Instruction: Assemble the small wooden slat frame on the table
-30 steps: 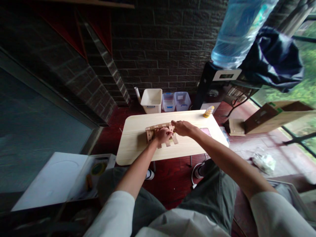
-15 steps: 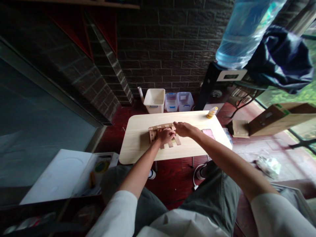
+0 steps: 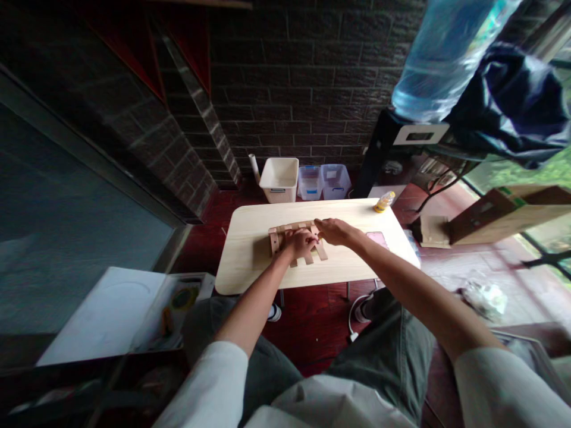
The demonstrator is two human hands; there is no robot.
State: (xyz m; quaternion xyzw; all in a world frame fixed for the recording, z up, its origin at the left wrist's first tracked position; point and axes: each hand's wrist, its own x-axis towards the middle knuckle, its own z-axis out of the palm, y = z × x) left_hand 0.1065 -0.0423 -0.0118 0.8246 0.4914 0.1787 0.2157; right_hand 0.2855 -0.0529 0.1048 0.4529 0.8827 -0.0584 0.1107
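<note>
A small frame of light wooden slats [image 3: 280, 233] lies flat near the middle of a pale wooden table [image 3: 250, 261]. My left hand [image 3: 300, 244] rests on top of the slats with its fingers curled over them. My right hand [image 3: 335, 231] meets it from the right, fingers pinched at a slat on the frame's right side. What the fingertips hold between them is too small to make out.
A yellow glue bottle [image 3: 383, 203] and a pink phone [image 3: 377, 239] lie on the table's right part. White and clear bins [image 3: 280, 179] stand on the floor behind it. A water dispenser [image 3: 439, 59] and cardboard [image 3: 504, 211] are at the right, an open box [image 3: 178, 303] at the left.
Both hands stay on the slat frame with only slight finger shifts. The camera view has drifted a little.
</note>
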